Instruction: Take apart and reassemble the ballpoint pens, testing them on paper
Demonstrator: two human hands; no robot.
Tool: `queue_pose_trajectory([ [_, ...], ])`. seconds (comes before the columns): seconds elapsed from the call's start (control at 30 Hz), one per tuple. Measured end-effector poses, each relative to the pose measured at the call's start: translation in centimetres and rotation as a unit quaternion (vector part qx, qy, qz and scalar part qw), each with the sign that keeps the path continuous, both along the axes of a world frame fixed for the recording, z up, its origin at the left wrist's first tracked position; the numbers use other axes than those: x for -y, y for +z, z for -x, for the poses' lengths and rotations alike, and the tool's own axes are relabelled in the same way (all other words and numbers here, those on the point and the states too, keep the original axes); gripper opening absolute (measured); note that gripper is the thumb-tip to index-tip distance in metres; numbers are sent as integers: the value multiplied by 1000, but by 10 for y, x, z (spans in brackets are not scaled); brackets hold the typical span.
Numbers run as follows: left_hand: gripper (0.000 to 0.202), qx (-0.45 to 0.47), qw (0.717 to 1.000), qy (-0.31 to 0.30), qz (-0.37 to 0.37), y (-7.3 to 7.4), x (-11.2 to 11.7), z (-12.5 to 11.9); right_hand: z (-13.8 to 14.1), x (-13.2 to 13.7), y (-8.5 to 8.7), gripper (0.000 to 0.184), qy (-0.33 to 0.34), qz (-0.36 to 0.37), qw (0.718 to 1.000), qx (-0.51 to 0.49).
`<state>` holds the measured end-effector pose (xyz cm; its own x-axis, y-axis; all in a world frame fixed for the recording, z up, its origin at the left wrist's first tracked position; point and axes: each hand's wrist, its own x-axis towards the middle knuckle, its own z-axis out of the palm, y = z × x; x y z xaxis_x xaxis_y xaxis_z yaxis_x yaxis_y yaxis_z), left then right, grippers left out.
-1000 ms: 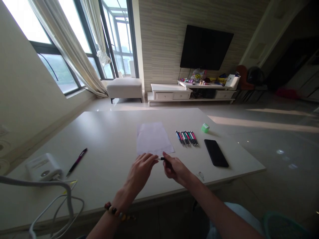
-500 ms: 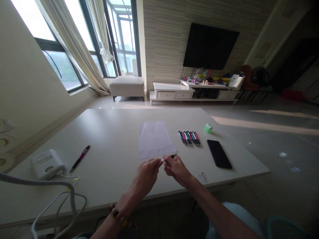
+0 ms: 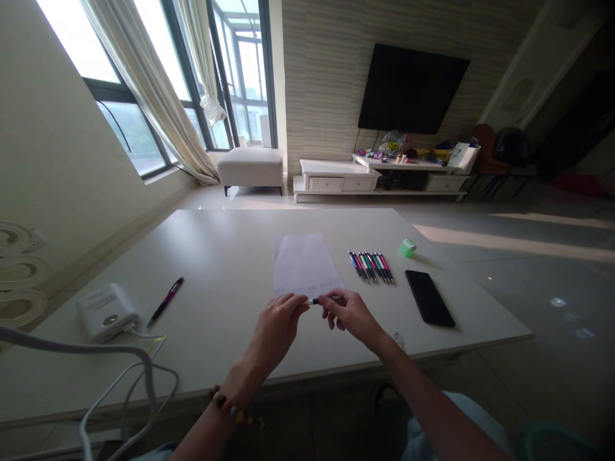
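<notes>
Leftmost on the white table [image 3: 216,256], a white plastic box [image 3: 106,312] sits near the edge with cables trailing from it, and a magenta pen [image 3: 166,301] lies slanted near it. Next comes my left hand [image 3: 276,333], a beaded bracelet [image 3: 230,406] on the wrist, its fingers curled and pinching the pale end of a slim black pen [image 3: 317,301]. That pen lies almost level, its long axis running left to right, pale end pointing left, just in front of the near edge of a sheet of paper [image 3: 305,266]. My right hand [image 3: 350,317] grasps the dark barrel between thumb and fingers. Further right lie a row of pens [image 3: 371,266], a small green object [image 3: 407,248] and a black phone [image 3: 429,298].
</notes>
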<state>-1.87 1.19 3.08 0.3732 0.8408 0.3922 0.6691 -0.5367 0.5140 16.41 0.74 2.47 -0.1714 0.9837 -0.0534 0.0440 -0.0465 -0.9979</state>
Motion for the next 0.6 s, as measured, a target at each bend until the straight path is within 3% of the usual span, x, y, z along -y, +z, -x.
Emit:
queue_pose_trajectory([
  [0.17,18,-68,997,-5,-33,0,2,2,-1,-2,-3,36,8,-2,1000,4],
  [0.6,16,-94,994,5,-53,2,3,3,-3,-3,1,36,30,-4,999,14],
])
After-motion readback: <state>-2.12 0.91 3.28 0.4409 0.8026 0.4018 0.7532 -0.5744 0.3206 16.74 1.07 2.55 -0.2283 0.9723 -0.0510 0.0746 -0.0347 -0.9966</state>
